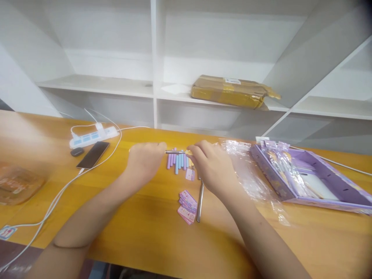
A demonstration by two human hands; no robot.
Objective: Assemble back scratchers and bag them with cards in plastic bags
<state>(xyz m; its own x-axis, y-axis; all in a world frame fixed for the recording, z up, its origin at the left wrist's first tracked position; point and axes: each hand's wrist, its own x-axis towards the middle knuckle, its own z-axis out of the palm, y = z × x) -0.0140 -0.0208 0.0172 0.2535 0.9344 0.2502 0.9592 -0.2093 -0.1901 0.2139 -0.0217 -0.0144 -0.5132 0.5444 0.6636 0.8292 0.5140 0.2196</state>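
Note:
Over the wooden table, my left hand [147, 159] is closed around one end of a thin silver metal rod [175, 152]. My right hand [214, 164] pinches the rod's other end between bent fingers. Behind and below the rod lie several purple, blue and yellow sticks [180, 161]. A small pink card [190, 174] lies just in front of them. Nearer the front edge is a fanned stack of pink and purple cards [187, 207], with a longer silver tube [200, 201] to its right. The rod's ends are hidden in my hands.
At the right, an open purple box [316, 200] holds plastic-wrapped items, beside crumpled clear plastic [252, 174]. A power strip [94, 136], phone [93, 155] and white cables are at the left, with an orange package [19, 184]. A taped carton [229, 92] rests on the shelf.

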